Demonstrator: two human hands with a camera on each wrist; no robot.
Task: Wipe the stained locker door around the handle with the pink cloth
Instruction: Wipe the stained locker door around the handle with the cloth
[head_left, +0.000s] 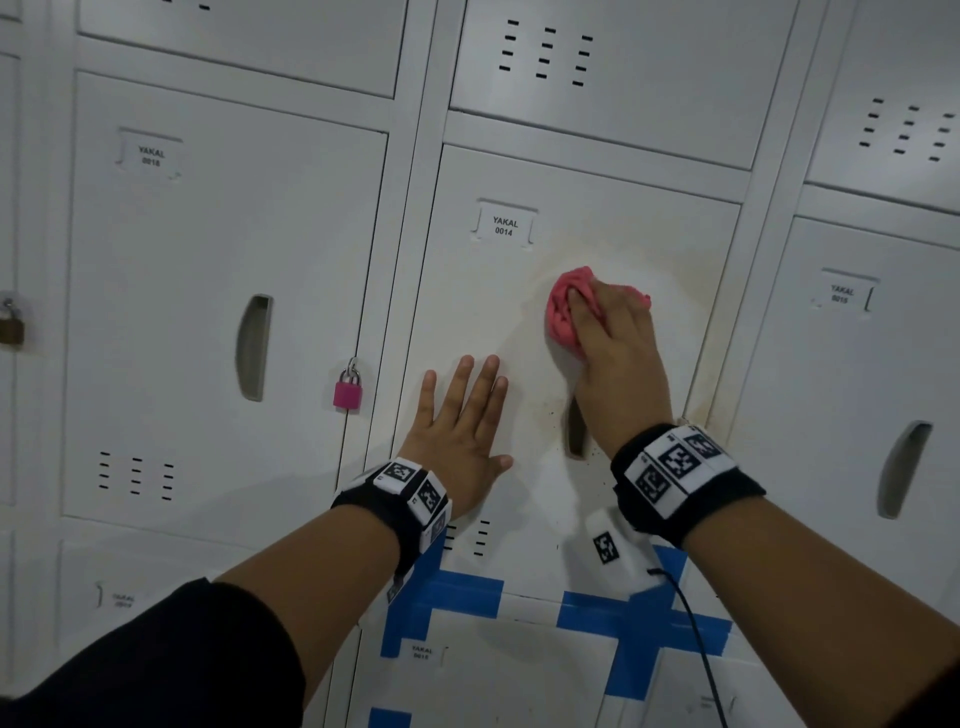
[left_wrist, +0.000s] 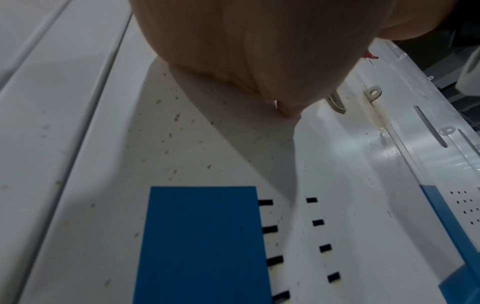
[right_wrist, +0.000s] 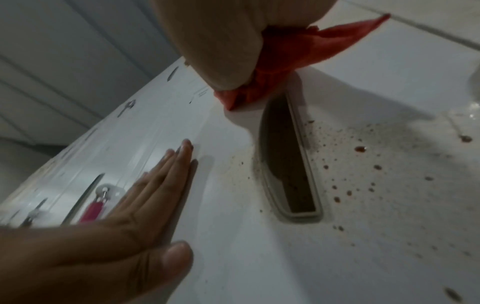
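Nearest the camera, strips of blue tape (head_left: 457, 587) cross the lower locker panels. Above them the left hand (head_left: 457, 426) lies flat on the stained door (head_left: 483, 306), fingers (head_left: 485, 384) straight and spread, holding nothing. Just right of it the right hand (head_left: 618, 353) covers the upper part of the recessed handle (head_left: 575, 434), its fingers (head_left: 584, 306) curled round the bunched pink cloth (head_left: 563, 306), which they press against the door just above the handle. In the right wrist view brown specks (right_wrist: 361, 149) dot the door beside the handle (right_wrist: 288, 164), and a loose corner of the cloth (right_wrist: 311, 49) sticks out past the hand. Farther up, the door carries a label (head_left: 504, 226) reading YAKAL 0014. On the neighbouring locker to the left hangs a pink padlock (head_left: 348, 389).
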